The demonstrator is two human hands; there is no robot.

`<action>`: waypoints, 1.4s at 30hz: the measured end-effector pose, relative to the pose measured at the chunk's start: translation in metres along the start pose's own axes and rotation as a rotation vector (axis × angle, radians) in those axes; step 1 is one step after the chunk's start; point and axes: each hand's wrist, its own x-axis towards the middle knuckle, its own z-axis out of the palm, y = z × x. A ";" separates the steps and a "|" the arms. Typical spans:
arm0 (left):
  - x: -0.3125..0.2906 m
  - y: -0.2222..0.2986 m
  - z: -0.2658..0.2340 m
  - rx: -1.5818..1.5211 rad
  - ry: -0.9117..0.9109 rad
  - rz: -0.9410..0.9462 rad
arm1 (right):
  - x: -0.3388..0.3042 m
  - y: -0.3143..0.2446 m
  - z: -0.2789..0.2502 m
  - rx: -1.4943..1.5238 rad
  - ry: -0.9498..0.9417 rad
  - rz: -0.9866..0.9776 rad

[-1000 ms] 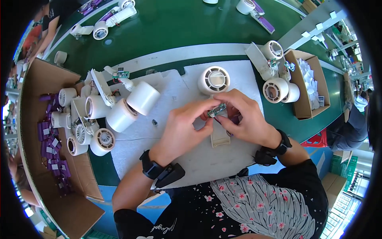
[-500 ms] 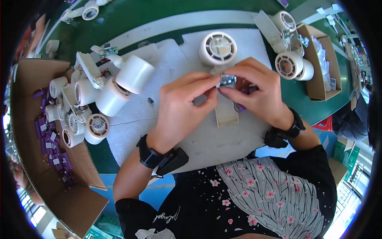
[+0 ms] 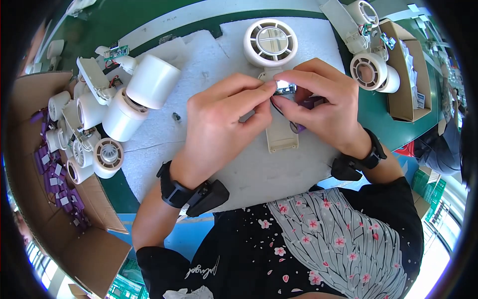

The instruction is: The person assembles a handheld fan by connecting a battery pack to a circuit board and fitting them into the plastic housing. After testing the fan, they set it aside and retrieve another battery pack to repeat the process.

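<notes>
Board (image 3: 286,89): between your hands, above the handle; small and flat, its face bleached by glare.
Right hand (image 3: 323,99): thumb and forefinger pinch the board, probably to steady it.
Left hand (image 3: 226,109): fingertips pinched together at the board's left edge; whether they grip the edge or a wire, I cannot tell.
Pack (image 3: 309,103): purple, glossy, partly hidden behind your right hand; held or hanging, I cannot tell.
Handle (image 3: 283,137): pale plastic, long and shallow, lying below your hands, perhaps for easy reach.
Fan head (image 3: 270,44): round, spoked, smooth white, just beyond them.
Mat (image 3: 194,70): soft-looking, pale grey, spread over the green tabletop (image 3: 401,127), likely guarding the plastic from scratches.
</notes>
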 end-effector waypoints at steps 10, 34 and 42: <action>-0.003 -0.009 -0.004 -0.339 -0.070 -0.263 | -0.001 -0.003 -0.005 0.071 -0.089 0.050; 0.003 -0.008 -0.004 -0.453 -0.191 -0.404 | 0.004 -0.011 0.001 -0.038 -0.004 0.111; 0.005 -0.007 -0.003 -0.345 -0.142 -0.312 | 0.005 -0.010 -0.003 -0.071 -0.072 0.137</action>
